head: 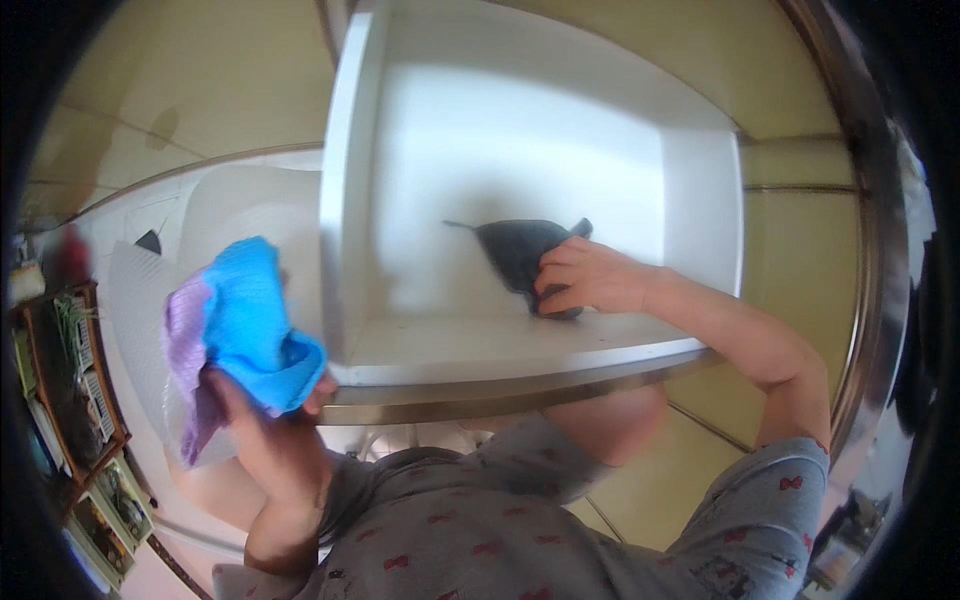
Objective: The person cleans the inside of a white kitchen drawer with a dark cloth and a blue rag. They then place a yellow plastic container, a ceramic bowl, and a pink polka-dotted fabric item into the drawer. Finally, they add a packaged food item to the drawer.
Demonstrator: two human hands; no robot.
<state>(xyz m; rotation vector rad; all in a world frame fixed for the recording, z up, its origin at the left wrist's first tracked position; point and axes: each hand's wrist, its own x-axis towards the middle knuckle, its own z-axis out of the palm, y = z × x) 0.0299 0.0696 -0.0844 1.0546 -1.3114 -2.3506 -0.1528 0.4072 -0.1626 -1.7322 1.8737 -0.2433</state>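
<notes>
My right hand point(581, 281) reaches over the front of an open white drawer point(517, 150) and grips a dark cloth point(517, 244) against the drawer floor. One thin corner of this cloth points to the left, and part of it is hidden under my fingers. Left of the drawer, my left hand point(255, 420) holds up a bunched blue cloth point(251, 307) together with a purple cloth point(187, 322). Those two hang over the fingers, so most of that hand's grip is covered.
Olive-yellow cabinet panels point(217, 67) surround the drawer. A metal-coloured edge point(480, 401) runs along its front, close to my body. Translucent bubble wrap point(139, 315) lies at the left, and a brown shelf rack point(71, 375) with baskets stands beyond it.
</notes>
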